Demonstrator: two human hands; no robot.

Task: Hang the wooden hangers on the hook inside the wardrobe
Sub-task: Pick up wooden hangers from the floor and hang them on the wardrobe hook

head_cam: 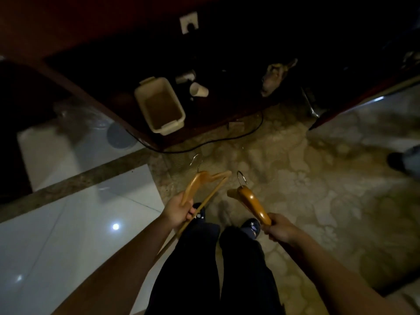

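My left hand (178,211) grips a wooden hanger (201,181) by one arm and its lower bar; its metal hook points up and away at the floor. My right hand (279,228) holds a second wooden hanger (250,200) by one end, with its round metal hook at the far tip. Both hangers hang low in front of my legs, a little apart from each other. The dark open bottom of the wardrobe (227,64) lies ahead. No hook inside it is visible.
A beige plastic tub (173,122), a white cup (198,89) and a crumpled cloth (273,76) sit on the wardrobe floor. A black cable (227,137) runs along its edge. Another person's foot (402,160) stands at far right. Shiny white tiles lie to the left, patterned floor beneath me.
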